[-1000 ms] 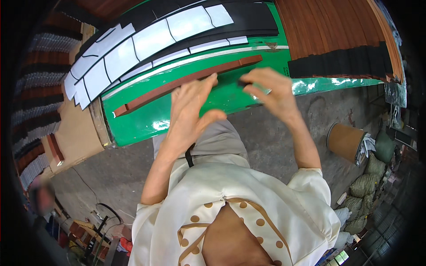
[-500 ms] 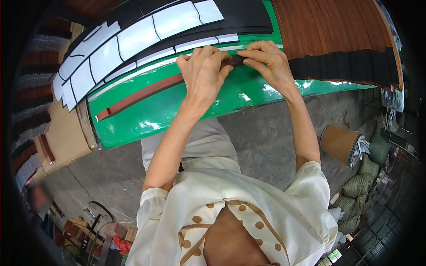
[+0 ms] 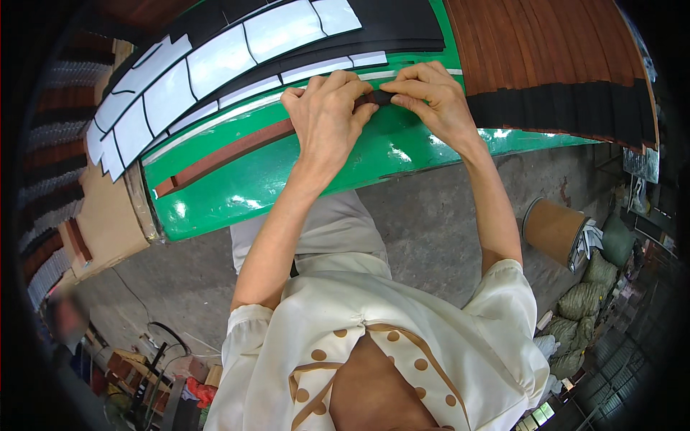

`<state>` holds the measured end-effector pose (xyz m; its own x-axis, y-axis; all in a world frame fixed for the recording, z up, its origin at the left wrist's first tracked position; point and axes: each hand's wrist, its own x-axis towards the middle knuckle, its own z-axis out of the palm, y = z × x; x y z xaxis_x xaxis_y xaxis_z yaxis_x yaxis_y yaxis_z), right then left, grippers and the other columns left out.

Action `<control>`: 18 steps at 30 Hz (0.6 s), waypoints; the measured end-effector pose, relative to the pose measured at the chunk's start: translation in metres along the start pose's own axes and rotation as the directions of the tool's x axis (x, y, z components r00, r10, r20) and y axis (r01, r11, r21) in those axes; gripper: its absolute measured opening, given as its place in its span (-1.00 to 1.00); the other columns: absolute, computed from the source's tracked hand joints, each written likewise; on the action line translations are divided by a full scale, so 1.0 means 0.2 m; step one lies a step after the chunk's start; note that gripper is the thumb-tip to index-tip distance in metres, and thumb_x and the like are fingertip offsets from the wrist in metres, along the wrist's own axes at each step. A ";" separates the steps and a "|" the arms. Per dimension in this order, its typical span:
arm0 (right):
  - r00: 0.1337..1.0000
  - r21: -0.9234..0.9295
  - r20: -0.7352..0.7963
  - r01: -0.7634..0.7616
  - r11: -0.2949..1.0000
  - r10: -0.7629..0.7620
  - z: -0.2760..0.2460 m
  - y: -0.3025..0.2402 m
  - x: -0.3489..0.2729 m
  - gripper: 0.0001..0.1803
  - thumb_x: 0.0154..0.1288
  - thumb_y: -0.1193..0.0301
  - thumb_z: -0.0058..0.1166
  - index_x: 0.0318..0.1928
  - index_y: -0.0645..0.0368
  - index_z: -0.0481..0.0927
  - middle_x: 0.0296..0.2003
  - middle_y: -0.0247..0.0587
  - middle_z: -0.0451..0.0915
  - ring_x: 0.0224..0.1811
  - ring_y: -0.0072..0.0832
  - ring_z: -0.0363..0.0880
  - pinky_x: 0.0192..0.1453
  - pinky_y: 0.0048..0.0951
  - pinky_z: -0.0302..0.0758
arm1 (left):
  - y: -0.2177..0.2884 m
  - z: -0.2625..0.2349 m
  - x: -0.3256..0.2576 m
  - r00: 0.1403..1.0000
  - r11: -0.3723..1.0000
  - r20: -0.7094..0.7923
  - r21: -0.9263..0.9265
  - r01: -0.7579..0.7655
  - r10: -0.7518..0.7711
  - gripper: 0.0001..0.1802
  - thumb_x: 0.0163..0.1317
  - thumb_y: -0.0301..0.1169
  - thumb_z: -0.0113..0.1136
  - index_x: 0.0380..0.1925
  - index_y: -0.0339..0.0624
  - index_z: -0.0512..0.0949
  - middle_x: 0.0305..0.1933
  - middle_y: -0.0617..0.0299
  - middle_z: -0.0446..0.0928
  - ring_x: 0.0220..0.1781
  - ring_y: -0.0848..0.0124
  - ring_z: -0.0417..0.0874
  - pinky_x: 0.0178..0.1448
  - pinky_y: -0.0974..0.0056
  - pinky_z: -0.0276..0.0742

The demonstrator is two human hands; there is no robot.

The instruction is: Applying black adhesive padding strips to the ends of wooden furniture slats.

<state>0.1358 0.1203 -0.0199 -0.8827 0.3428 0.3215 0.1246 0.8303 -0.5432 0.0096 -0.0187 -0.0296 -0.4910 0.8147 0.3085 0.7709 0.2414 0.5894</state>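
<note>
Left hand: your left hand (image 3: pixel 327 115) rests over the near end of the long brown strip (image 3: pixel 230 152), fingers curled down and closed on its dark tip together with the other hand.
Right hand: your right hand (image 3: pixel 431 100) meets the left at the strip's tip, thumb and fingertips pinched shut on the small dark end piece (image 3: pixel 379 98) between the two hands.
Strip position: the brown strip lies flat on the green bench (image 3: pixel 287 179), running from near the bench's left end up to your hands at the middle, parallel to the near edge.
Strip contact: it touches the bench along its whole visible length; its right end is hidden under your fingers.
Far side of bench: white panels (image 3: pixel 215 57) with black outlines lie in a row along the far edge, on a black sheet (image 3: pixel 402 21).
Right end of bench: a stack of brown strips with black ends (image 3: pixel 546 72) covers the right part, well apart from the strip in your hands.
Floor: a brown drum (image 3: pixel 553 230) stands to your right, with green sacks (image 3: pixel 596 287) beside it.
</note>
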 end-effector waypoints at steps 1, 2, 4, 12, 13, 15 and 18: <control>1.000 -0.004 0.003 0.003 1.000 -0.003 0.00 0.00 0.00 -0.80 0.02 0.39 0.23 -0.26 0.04 0.70 -0.36 -0.42 0.55 -0.25 -0.42 0.42 -0.11 -0.41 0.37 | 0.00 0.00 0.00 1.000 1.000 -0.004 -0.001 -0.003 0.003 -0.76 -0.09 -0.27 0.38 -0.37 -0.05 0.65 -0.27 0.44 0.57 -0.21 0.39 0.49 -0.06 0.15 0.11; 1.000 -0.004 0.003 0.002 1.000 -0.002 0.00 0.00 0.00 -0.80 0.02 0.39 0.23 -0.26 0.04 0.70 -0.36 -0.42 0.55 -0.25 -0.42 0.42 -0.11 -0.41 0.37 | 0.00 0.00 0.00 1.000 1.000 -0.008 -0.001 -0.006 0.006 -0.75 -0.09 -0.27 0.38 -0.37 -0.05 0.65 -0.27 0.44 0.57 -0.22 0.39 0.49 -0.07 0.15 0.11; 1.000 -0.011 0.002 -0.015 1.000 0.015 0.00 0.00 0.00 -0.80 0.01 0.39 0.23 -0.27 0.04 0.70 -0.36 -0.42 0.55 -0.25 -0.42 0.42 -0.12 -0.42 0.37 | 0.00 0.00 0.00 1.000 1.000 -0.008 0.000 -0.007 0.007 -0.75 -0.10 -0.28 0.38 -0.36 -0.05 0.65 -0.27 0.44 0.57 -0.21 0.39 0.50 -0.07 0.15 0.11; 0.999 -0.035 -0.027 -0.027 0.999 0.026 0.01 -0.02 -0.01 -0.80 0.00 0.39 0.25 -0.29 0.03 0.70 -0.37 -0.44 0.54 -0.26 -0.43 0.43 -0.14 -0.41 0.40 | 0.00 -0.01 0.00 1.000 1.000 0.013 0.005 -0.002 0.002 -0.75 -0.08 -0.26 0.37 -0.36 -0.05 0.65 -0.24 0.42 0.57 -0.18 0.39 0.51 -0.08 0.15 0.11; 0.999 -0.052 -0.030 -0.027 0.998 0.026 0.01 -0.02 -0.01 -0.80 -0.01 0.39 0.25 -0.29 0.03 0.70 -0.37 -0.45 0.55 -0.25 -0.43 0.43 -0.14 -0.41 0.41 | 0.00 -0.01 0.00 1.000 1.000 0.025 -0.009 -0.006 0.007 -0.75 -0.07 -0.26 0.37 -0.35 -0.06 0.65 -0.24 0.42 0.57 -0.17 0.39 0.51 -0.08 0.15 0.12; 0.999 -0.065 -0.044 -0.027 0.998 0.024 0.02 -0.03 -0.01 -0.80 -0.01 0.39 0.25 -0.28 0.03 0.70 -0.36 -0.46 0.54 -0.24 -0.44 0.44 -0.14 -0.42 0.41 | 0.00 -0.01 0.00 0.999 1.000 0.039 -0.023 -0.013 0.014 -0.75 -0.06 -0.25 0.36 -0.35 -0.06 0.64 -0.23 0.42 0.57 -0.17 0.39 0.50 -0.08 0.15 0.12; 0.997 -0.085 -0.071 -0.012 0.996 0.006 0.03 -0.03 -0.01 -0.79 -0.01 0.40 0.24 -0.27 0.02 0.70 -0.36 -0.46 0.55 -0.23 -0.44 0.44 -0.15 -0.43 0.43 | 0.00 0.00 0.00 0.998 0.998 -0.035 -0.018 -0.061 0.060 -0.76 -0.03 -0.27 0.34 -0.34 -0.06 0.64 -0.28 0.41 0.58 -0.22 0.41 0.52 -0.10 0.18 0.12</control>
<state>0.1348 0.1124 -0.0226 -0.8473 0.3781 0.3729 0.1733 0.8606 -0.4788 0.0102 -0.0192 -0.0304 -0.4577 0.8088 0.3691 0.7918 0.1821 0.5830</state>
